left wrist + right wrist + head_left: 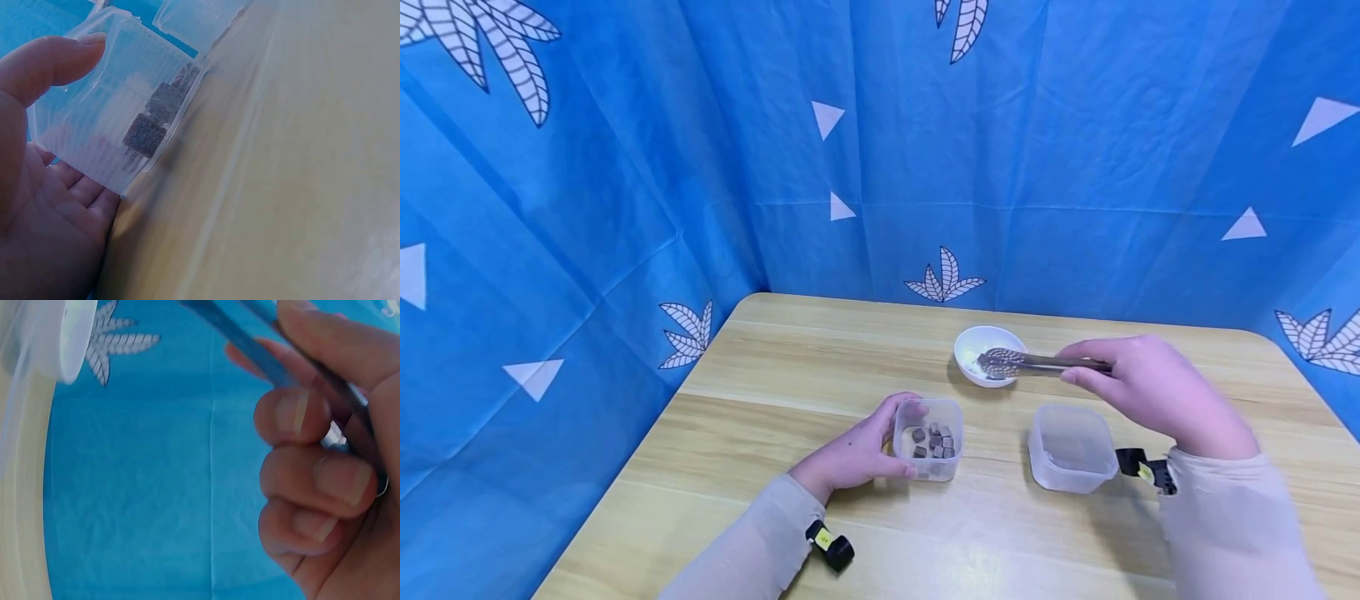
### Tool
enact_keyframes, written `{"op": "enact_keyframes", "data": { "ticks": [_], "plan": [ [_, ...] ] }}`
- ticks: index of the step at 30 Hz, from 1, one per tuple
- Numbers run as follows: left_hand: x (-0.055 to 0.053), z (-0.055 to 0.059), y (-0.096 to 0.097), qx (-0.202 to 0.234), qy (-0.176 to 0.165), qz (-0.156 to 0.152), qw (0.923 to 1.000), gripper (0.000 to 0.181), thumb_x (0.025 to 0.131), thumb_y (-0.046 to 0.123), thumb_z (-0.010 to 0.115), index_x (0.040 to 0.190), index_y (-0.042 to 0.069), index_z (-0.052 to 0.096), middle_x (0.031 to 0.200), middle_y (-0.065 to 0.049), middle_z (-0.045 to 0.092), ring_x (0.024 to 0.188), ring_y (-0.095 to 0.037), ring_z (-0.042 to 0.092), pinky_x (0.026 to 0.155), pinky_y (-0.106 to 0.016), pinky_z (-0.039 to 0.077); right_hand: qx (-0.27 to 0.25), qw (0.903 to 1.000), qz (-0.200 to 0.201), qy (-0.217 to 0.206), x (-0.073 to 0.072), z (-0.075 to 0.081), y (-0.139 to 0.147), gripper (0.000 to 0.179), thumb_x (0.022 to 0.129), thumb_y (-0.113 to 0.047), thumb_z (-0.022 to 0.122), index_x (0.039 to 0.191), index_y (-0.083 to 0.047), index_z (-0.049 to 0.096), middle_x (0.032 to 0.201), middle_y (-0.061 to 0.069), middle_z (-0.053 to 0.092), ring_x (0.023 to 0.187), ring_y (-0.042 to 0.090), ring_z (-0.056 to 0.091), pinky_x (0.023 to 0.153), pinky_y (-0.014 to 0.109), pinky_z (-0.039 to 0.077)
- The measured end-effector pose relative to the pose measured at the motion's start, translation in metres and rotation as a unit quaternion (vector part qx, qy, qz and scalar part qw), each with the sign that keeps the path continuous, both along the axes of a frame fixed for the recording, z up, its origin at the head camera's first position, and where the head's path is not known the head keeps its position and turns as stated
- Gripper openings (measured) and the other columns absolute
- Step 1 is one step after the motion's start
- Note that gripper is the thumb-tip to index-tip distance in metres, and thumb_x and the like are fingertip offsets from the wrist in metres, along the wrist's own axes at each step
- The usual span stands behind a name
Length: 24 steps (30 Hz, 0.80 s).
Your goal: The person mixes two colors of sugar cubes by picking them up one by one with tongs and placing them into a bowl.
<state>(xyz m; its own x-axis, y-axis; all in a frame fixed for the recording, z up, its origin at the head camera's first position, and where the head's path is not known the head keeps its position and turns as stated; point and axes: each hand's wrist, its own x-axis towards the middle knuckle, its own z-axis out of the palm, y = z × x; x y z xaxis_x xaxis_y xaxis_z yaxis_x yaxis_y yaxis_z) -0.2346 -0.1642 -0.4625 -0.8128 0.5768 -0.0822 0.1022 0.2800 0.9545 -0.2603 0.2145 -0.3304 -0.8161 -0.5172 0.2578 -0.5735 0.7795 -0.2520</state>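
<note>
At a table (775, 367), left hand (861, 450) curled round tub (936, 472), right hand (1157, 393) gripping tongs (1033, 361)

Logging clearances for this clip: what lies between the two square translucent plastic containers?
Nothing but bare light wooden tabletop separates the container with dark cubes from the other container, as the head view shows.

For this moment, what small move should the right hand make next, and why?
Probably lower the tongs slightly into the white bowl: the right hand holds them across its opening in the head view, though their depth is hard to judge, and the left hand grips the clear container of dark cubes.
</note>
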Motion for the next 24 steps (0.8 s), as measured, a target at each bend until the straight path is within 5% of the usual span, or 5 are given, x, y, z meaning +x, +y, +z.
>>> {"op": "enact_keyframes", "data": {
  "ticks": [9,24],
  "plan": [
    [0.001,0.000,0.000,-0.002,0.007,-0.002,1.0000,0.099,0.078,0.016,0.084,0.157,0.028,0.025,0.152,0.007,0.043,0.139,-0.014,0.042,0.119,-0.042,0.023,-0.019,0.9948,0.099,-0.018,0.008,-0.009,-0.041,0.021,0.096,-0.032,0.071,0.114,-0.023,0.077,0.103,-0.013,0.073,0.084,-0.001,0.065,0.077,0.037,0.058],
    [-0.001,-0.003,0.001,0.019,0.024,-0.021,0.9993,0.090,0.081,0.014,0.082,0.151,0.032,0.028,0.147,0.007,0.047,0.138,-0.013,0.042,0.120,-0.042,0.024,0.031,0.9926,0.116,0.015,0.017,-0.028,-0.086,0.019,0.089,-0.036,0.078,0.104,-0.026,0.078,0.085,-0.018,0.069,0.059,-0.001,0.048,0.054,0.027,0.044]
  ]
}}
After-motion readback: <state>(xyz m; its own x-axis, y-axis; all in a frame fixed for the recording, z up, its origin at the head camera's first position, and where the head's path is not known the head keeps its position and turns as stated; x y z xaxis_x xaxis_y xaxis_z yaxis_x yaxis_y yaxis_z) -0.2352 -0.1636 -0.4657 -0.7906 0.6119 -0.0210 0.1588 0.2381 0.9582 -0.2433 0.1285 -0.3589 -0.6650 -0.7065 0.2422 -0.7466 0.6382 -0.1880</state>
